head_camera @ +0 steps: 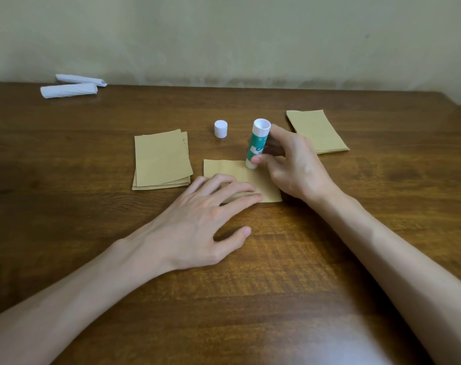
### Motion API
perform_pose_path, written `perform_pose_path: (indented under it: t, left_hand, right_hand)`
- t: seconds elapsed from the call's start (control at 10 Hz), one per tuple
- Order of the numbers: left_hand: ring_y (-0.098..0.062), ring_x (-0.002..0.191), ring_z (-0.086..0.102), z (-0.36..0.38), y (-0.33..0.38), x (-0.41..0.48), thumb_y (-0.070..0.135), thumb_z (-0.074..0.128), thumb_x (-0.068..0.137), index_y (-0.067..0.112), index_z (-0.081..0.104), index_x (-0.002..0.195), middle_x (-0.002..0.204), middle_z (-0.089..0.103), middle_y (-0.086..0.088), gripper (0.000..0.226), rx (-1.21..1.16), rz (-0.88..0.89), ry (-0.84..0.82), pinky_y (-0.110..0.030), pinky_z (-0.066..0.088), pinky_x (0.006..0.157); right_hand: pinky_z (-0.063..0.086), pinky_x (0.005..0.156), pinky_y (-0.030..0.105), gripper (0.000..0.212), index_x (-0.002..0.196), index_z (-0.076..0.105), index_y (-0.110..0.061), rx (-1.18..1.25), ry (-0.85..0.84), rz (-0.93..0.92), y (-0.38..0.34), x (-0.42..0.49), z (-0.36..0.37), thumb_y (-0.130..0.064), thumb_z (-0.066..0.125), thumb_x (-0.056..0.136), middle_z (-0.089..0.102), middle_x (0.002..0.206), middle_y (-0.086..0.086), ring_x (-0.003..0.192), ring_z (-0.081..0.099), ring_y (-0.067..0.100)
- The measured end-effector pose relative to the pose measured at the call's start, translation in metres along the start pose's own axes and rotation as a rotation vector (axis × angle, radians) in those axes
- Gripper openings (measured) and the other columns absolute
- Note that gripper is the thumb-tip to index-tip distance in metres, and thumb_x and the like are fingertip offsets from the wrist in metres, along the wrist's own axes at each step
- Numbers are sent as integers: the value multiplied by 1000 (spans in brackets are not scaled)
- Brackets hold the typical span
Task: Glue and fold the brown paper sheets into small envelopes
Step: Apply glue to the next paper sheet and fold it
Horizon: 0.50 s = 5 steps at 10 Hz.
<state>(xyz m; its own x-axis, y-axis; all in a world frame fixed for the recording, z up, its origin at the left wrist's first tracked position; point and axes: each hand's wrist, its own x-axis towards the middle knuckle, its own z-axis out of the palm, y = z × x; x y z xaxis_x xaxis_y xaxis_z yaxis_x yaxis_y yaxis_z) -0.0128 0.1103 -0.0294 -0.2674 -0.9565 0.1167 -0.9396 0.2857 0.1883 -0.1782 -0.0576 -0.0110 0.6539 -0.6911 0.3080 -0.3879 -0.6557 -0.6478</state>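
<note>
Fingers (258, 159) of right hand (297, 164) pinch glue stick (258, 139) on brown sheet (230, 169)

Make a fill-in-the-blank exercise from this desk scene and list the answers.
1. The right hand grips the glue stick while the left hand presses the ____ sheet.
2. The loose cap beyond the sheet is ____.
3. In the far corner lie ____ white paper rolls.
Missing words: brown; white; two.
</note>
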Motion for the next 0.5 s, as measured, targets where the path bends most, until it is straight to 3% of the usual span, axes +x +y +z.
perform_pose_path:
  t: [0.1, 0.3, 0.4, 0.5]
  left_hand:
    - [-6, 148, 24, 0, 0, 0, 56, 38, 105, 35, 35, 161, 162, 32, 20, 60, -5, -1, -2, -36, 28, 118]
    - [-6, 148, 23, 0, -1, 0, 57, 37, 105, 37, 33, 162, 162, 30, 21, 60, -7, 0, -11, -40, 29, 119]
    - [-6, 149, 21, -1, -1, 1, 58, 36, 105, 38, 30, 162, 163, 29, 21, 61, -7, -1, -19, -40, 28, 120]
    - [-6, 148, 23, 0, -1, 0, 57, 37, 105, 37, 32, 162, 162, 30, 21, 60, 2, 0, -8, -39, 29, 119]
  right_hand:
    - [50, 97, 9, 27, 120, 65, -12, -10, 18, 2, 0, 1, 2, -9, 74, 95, 76, 118, -4, 113, 67, 2]
    - [54, 94, 16, 25, 118, 68, -8, 149, 97, 36, 2, -3, -5, -13, 77, 96, 74, 110, -8, 105, 70, -1]
    - [57, 94, 23, 25, 116, 68, -8, 202, 180, 46, 2, -9, -14, -18, 78, 96, 75, 111, -3, 104, 73, 6]
    - [58, 90, 20, 31, 118, 69, -11, 174, 102, 51, -1, -19, -16, -22, 81, 93, 75, 110, -9, 101, 73, 4]
